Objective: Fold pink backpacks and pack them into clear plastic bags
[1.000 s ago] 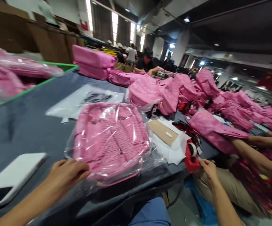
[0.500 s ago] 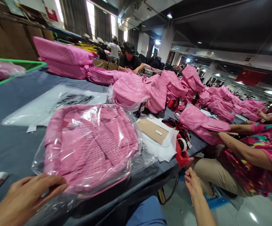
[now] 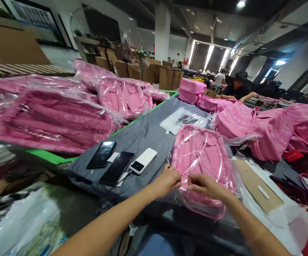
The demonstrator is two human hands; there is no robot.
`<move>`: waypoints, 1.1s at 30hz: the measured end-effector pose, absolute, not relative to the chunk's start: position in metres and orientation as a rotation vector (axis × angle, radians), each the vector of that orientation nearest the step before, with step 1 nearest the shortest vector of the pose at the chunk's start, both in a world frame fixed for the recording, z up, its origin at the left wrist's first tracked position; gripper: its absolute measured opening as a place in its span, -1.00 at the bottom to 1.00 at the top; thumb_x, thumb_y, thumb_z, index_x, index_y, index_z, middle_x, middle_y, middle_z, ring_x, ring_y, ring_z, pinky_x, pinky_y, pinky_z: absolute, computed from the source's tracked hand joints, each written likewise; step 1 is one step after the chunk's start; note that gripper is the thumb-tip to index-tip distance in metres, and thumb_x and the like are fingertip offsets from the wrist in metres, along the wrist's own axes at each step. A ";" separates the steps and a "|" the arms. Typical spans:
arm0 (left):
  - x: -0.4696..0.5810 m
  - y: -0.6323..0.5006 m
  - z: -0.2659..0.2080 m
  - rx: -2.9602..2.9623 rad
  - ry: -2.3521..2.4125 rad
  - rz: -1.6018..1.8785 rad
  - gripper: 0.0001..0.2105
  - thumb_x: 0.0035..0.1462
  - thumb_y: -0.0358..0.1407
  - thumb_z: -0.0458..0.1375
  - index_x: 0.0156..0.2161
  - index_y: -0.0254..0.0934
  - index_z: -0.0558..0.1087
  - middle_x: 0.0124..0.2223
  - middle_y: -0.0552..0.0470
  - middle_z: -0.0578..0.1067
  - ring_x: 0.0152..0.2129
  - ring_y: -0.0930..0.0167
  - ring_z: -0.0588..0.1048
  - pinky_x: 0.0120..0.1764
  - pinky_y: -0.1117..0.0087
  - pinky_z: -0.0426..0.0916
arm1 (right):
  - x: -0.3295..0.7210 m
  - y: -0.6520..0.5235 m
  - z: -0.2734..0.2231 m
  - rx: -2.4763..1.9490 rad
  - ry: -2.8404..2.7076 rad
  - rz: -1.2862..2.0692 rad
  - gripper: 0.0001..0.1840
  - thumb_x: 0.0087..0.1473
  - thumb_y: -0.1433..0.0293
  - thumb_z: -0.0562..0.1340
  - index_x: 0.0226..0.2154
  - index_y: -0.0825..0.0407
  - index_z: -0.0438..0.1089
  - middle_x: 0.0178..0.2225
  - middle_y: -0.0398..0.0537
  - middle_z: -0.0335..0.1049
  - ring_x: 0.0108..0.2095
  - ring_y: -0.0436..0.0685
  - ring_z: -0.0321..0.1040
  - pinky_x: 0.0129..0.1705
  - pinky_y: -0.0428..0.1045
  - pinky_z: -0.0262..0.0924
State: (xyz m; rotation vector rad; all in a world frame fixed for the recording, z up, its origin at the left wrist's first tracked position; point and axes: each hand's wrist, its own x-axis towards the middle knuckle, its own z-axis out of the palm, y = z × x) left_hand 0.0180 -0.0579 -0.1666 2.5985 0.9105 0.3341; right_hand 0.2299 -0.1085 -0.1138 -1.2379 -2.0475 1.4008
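A pink backpack [image 3: 205, 153] in a clear plastic bag [image 3: 235, 177] lies flat at the table's front edge, straps upward. My left hand [image 3: 170, 182] is closed at the bag's left edge, its fingers pinching the plastic. Just to its right, my right hand [image 3: 204, 185] reaches over the bagged backpack with fingers curled and thumb against them. Whatever sits between those right fingertips is too small to make out. The two hands nearly meet, a small gap between them.
Two dark phones [image 3: 118, 167] and a white power bank [image 3: 143, 160] with a cable lie left. Beyond them, a green-edged bin [image 3: 52, 156] holds bagged backpacks. Unbagged pink backpacks [image 3: 271, 131] and cardboard [image 3: 260, 185] are right. A co-worker [image 3: 239, 87] sits across the table.
The view has swung left. My right hand has come from beside the red tape dispenser to the bagged backpack, near my left hand, which is now closed on the bag's edge.
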 end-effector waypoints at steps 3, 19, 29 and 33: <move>0.018 -0.059 -0.170 2.620 0.916 0.308 -0.84 0.28 -0.28 0.20 -0.33 -0.27 0.54 -0.32 -0.01 0.57 -0.24 0.25 0.46 -0.09 0.22 0.14 | 0.228 -0.083 -0.131 -1.348 -2.259 1.369 -0.60 0.15 0.08 0.30 -0.47 0.02 0.26 -0.56 -0.30 0.10 -0.51 -0.04 0.00 -0.45 -0.08 -0.12; 0.018 -0.054 -0.172 2.569 0.899 0.304 -0.84 0.28 -0.33 0.15 -0.33 -0.27 0.53 -0.32 0.00 0.59 -0.24 0.29 0.46 -0.07 0.22 0.09 | 0.247 -0.139 -0.162 -1.395 -2.585 0.016 -0.65 0.34 0.45 0.11 0.12 -0.05 0.40 0.06 0.15 0.47 0.02 0.21 0.42 -0.01 0.08 0.29; 0.020 -0.054 -0.173 2.554 0.934 0.244 -0.86 0.24 -0.35 0.14 -0.32 -0.28 0.54 -0.32 -0.01 0.57 -0.22 0.25 0.45 -0.03 0.20 0.09 | 0.243 -0.150 -0.189 -1.276 -2.805 0.102 -0.41 0.34 0.20 0.20 0.36 -0.23 0.14 0.36 0.16 0.15 0.33 0.30 0.13 0.22 0.24 0.13; 0.022 -0.043 -0.157 2.571 0.901 0.174 -0.83 0.23 -0.29 0.18 -0.37 -0.27 0.56 -0.44 0.10 0.53 -0.38 0.36 0.44 -0.13 0.29 0.13 | 0.247 -0.150 -0.174 -1.322 -2.590 0.240 -0.63 0.32 0.16 0.21 0.15 -0.30 0.44 0.37 0.07 0.14 0.35 0.37 0.10 0.24 0.33 0.11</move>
